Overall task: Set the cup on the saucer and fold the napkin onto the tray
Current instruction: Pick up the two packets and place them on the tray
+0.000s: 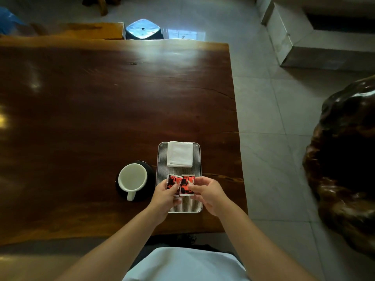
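Observation:
A white cup point(133, 178) stands on a dark saucer point(151, 173) on the wooden table, its handle pointing toward me. To its right lies a ribbed metal tray point(162, 159). A folded white napkin point(179, 154) rests on the tray's far half. Over the tray's near half, my left hand point(163, 196) pinches a red-and-black packet point(173, 183), and my right hand point(207, 191) pinches a second red-and-black packet point(187, 184) beside it. The two packets touch edge to edge.
The dark wooden table point(101, 108) ends just right of the tray, with tiled floor point(269, 118) beyond. A large carved wood piece point(345, 159) stands at the right. A shiny stool point(143, 29) and a wooden bench point(81, 30) stand behind the table.

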### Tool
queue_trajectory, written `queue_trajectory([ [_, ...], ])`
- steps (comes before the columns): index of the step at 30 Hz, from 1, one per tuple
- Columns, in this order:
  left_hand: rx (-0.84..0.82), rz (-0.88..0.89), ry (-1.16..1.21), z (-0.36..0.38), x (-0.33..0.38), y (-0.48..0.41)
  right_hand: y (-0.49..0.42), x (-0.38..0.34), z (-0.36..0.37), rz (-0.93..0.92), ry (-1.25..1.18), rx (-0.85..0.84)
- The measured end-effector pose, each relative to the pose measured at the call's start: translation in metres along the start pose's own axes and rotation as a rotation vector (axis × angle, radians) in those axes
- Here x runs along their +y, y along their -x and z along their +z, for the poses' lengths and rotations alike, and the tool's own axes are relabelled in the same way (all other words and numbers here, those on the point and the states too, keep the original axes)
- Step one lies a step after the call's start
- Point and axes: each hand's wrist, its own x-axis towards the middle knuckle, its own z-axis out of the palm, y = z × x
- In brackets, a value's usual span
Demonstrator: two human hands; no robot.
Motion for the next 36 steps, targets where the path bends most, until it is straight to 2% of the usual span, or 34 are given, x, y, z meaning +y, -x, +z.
queue_trajectory([
  [5,0.169,-0.13,0.042,-0.009,-0.001,-0.022,-0.015,0.01,-0.01,0.06,-0.025,0.055],
  [8,0.21,-0.157,-0.072,-0.019,-0.006,-0.034,-0.025,0.015,-0.016,0.088,0.014,0.12],
  [13,0.143,-0.071,-0.333,-0.03,-0.016,-0.051,-0.048,0.025,-0.016,0.101,0.104,0.161],
  [18,0.174,0.015,-0.637,-0.037,-0.02,-0.071,-0.075,0.03,-0.015,0.089,0.226,0.164],
  [25,0.243,0.135,-0.896,-0.032,-0.01,-0.081,-0.094,0.031,-0.01,-0.003,0.542,0.305],
  [30,0.235,0.147,-1.042,-0.035,-0.012,-0.085,-0.104,0.036,-0.01,-0.049,0.787,0.37],
  [36,0.221,0.183,-1.171,-0.036,-0.01,-0.084,-0.103,0.038,-0.007,-0.092,0.918,0.386],
])
